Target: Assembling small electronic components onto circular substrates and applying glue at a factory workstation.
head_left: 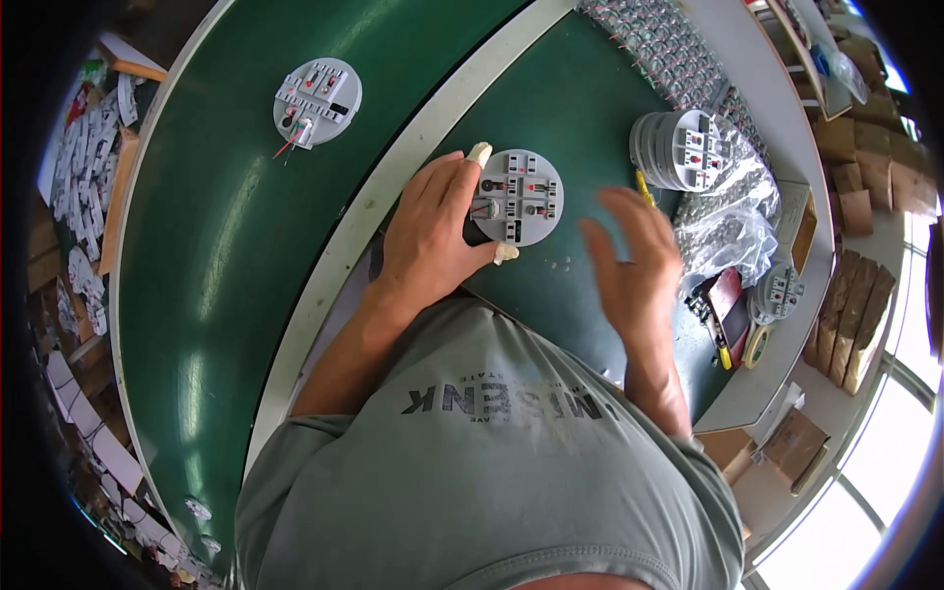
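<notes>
My left hand (433, 221) grips the left edge of a round grey disc (523, 218) on the green bench. Pale covers sit on the tips of its thumb and forefinger. Several small black, red and silver parts are fitted into the disc's face, with white and dark slots around them. To the right of the disc, my right hand (639, 261) is raised and slightly blurred, its thumb and fingers apart, with no thing visible between them. Just beyond its fingertips a yellow-and-black tool (645, 188) shows, partly hidden.
Beyond my right hand stands a stack of similar discs (678, 149), beside clear plastic wrap (733, 231). A yellow-handled tool (725, 356) and a tape roll (756, 347) lie nearer. Left, past a pale rail (393, 162), another disc (318, 103) rests on a green belt (221, 226).
</notes>
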A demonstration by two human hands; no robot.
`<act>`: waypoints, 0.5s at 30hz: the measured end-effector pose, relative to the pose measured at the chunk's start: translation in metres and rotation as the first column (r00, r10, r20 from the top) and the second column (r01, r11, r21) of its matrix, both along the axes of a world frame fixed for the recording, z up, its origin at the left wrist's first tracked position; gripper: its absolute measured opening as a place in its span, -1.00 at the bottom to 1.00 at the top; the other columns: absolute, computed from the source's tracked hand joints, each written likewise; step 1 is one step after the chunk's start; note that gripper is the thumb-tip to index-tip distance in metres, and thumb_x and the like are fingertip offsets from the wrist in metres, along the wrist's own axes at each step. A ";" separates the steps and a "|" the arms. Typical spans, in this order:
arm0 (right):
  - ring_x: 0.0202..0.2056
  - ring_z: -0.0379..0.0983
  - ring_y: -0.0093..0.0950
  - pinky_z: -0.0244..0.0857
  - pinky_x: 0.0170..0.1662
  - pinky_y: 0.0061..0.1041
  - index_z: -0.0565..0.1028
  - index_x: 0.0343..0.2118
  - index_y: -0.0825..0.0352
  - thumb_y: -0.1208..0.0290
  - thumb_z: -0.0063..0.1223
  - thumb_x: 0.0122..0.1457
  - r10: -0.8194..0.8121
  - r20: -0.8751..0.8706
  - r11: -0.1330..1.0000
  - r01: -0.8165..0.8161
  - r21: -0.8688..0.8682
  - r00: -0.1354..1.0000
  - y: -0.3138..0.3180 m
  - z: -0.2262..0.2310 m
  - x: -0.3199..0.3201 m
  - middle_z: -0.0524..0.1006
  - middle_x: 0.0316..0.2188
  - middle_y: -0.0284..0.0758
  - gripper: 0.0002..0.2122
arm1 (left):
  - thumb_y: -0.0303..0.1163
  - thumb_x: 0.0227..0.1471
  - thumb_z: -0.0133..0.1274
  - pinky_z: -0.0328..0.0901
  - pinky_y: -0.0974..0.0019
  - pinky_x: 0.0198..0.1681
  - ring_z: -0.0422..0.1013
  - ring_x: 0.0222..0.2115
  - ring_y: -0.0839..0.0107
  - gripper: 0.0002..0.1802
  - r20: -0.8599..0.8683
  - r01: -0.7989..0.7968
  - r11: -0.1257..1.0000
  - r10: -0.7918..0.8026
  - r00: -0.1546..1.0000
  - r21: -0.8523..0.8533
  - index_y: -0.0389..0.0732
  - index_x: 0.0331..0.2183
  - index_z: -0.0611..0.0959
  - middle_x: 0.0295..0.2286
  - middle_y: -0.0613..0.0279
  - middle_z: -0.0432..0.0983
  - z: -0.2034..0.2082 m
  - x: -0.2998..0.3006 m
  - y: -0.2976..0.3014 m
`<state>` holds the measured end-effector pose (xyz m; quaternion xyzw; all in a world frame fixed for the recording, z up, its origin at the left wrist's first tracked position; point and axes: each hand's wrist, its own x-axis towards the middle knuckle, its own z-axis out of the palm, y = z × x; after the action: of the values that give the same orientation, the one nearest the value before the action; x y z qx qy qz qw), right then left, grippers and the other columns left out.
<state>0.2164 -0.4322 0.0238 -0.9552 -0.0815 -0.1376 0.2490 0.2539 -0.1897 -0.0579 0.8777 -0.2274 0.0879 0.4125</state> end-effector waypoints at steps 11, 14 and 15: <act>0.06 0.59 -0.11 0.40 0.20 -0.18 0.52 0.16 0.42 0.51 0.30 0.25 -0.375 -0.397 0.905 0.238 -0.353 0.837 -0.075 -0.005 -0.035 0.61 0.10 -0.03 -0.59 | -0.19 -0.38 0.67 0.30 -0.04 0.30 0.39 0.23 -0.05 0.28 0.025 0.019 0.998 -0.021 0.999 0.058 -0.31 0.36 0.42 0.15 -0.08 0.51 0.004 0.003 -0.004; 0.06 0.60 -0.18 0.39 0.21 -0.27 0.42 0.12 0.38 0.61 0.23 0.28 -0.443 -0.665 0.866 0.478 -0.146 0.601 -0.056 0.018 -0.038 0.58 0.10 0.02 -0.63 | -0.17 -0.36 0.67 0.30 -0.04 0.30 0.39 0.23 -0.05 0.26 0.024 0.002 0.998 -0.004 1.000 0.069 -0.31 0.35 0.42 0.16 -0.07 0.51 0.003 0.002 -0.006; 0.06 0.60 -0.18 0.39 0.21 -0.27 0.42 0.12 0.38 0.61 0.23 0.28 -0.439 -0.668 0.870 0.470 -0.149 0.601 -0.048 0.015 -0.037 0.58 0.10 0.02 -0.63 | -0.16 -0.35 0.66 0.30 -0.04 0.30 0.40 0.23 -0.04 0.25 0.017 0.004 0.997 -0.006 1.000 0.074 -0.32 0.35 0.42 0.16 -0.06 0.52 0.005 0.002 -0.007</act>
<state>0.1795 -0.4805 0.0390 -0.9205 0.2639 0.1627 0.2378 0.2564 -0.1964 -0.0533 0.8910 -0.2363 0.0861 0.3780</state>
